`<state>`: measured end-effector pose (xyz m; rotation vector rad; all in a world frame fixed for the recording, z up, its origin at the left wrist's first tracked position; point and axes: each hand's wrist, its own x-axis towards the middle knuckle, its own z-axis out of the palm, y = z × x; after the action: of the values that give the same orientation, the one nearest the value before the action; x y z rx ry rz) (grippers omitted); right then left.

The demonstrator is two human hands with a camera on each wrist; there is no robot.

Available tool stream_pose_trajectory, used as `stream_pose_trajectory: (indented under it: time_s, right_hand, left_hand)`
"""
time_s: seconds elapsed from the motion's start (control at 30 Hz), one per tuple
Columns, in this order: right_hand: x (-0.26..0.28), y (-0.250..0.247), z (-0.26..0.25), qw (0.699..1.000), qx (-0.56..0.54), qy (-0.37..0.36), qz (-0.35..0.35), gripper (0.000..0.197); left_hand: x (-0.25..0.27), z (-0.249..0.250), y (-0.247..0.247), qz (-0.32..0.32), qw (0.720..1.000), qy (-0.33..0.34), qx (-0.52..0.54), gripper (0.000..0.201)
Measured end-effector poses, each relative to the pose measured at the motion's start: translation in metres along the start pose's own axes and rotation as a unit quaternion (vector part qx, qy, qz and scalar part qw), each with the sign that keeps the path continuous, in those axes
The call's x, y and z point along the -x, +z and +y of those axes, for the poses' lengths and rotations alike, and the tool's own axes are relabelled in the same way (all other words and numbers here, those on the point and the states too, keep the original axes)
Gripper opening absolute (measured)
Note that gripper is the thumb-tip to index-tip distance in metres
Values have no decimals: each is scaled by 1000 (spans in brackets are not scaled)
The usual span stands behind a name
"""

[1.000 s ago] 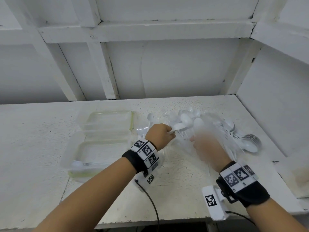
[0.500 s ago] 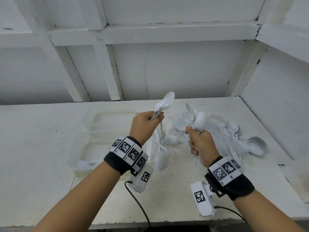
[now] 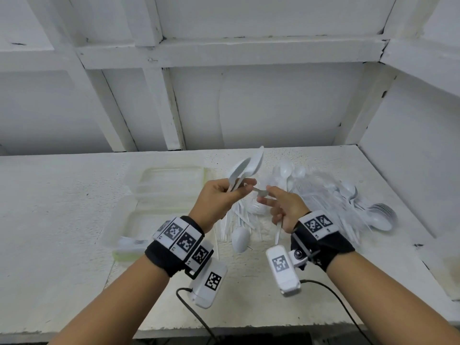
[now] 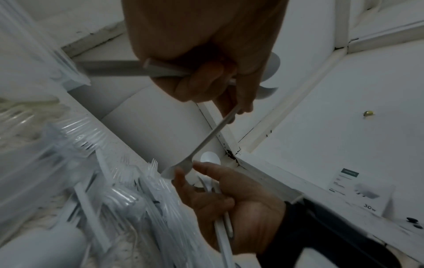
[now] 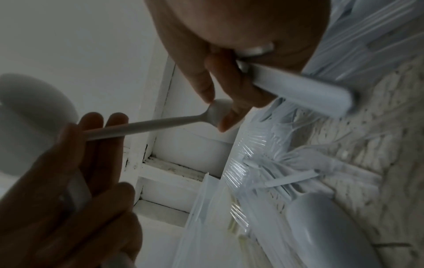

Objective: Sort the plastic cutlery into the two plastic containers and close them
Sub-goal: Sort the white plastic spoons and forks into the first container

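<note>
Left hand: the left hand [image 3: 219, 200] is raised above the table [image 3: 62, 195], fingers curled round the handles of two white spoons [image 3: 245, 170] whose bowls point up and away.
Left hand, second contact: its fingertips [image 5: 114, 119] also take the handle end of a third spoon [image 5: 160, 121], seen from the right wrist view.
Right hand: the right hand [image 3: 286, 207] is level with the left and almost touching it; thumb and forefinger pinch the bowl of that third spoon, so it bridges the two hands.
Right hand, lower fingers: the remaining fingers are folded onto the palm over another white handle [image 4: 223, 234], whose end sticks out below the heel of the hand.
Hands' state: both clamped on spoons, neither spread.
Cutlery pile: a loose heap of cutlery [image 3: 323, 195], white spoons mixed with clear forks, lies on the table behind and to the right of the hands, with a nested stack of spoons [image 3: 380, 215] at its right edge.
Loose spoon: one white spoon [image 3: 240, 239] lies bowl toward the person, beneath the hands.
Containers: two clear plastic containers [image 3: 171, 178], lids off, sit on the table left of the hands, one behind the other; the near one [image 3: 119, 220] holds a few pieces at its front corner, too blurred to tell which kind.
</note>
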<state>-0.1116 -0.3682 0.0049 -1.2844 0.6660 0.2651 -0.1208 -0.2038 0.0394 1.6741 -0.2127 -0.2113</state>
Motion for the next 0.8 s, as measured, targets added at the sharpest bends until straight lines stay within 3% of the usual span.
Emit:
stream_pose_trajectory:
  time_s: [0.13, 0.27, 0.37, 0.47, 0.6, 0.7, 0.8]
  right_hand:
    - [-4, -2, -8, 1000, -2, 19, -7, 14]
    - [-10, -4, -12, 998, -30, -23, 53, 12]
    - [-10, -4, -19, 991, -84, -96, 33, 17]
    - [0, 3, -24, 984, -64, -163, -15, 21]
    - [11, 16, -23, 971, 5, -230, -59, 23]
    - [17, 23, -21, 959, 12, -267, -95, 3]
    - [19, 28, -18, 950, 43, -290, -102, 25]
  left_hand:
    - [12, -1, -1, -50, 998, -11, -29, 16]
    - [19, -4, -1, -104, 993, -52, -28, 27]
    - [11, -11, -7, -59, 992, -101, 38, 33]
    - [4, -16, -11, -10, 986, -134, 102, 33]
    - [4, -20, -7, -8, 985, -130, 116, 20]
    - [4, -19, -2, 3, 989, -115, 90, 14]
    - [5, -16, 2, 1, 994, -93, 65, 11]
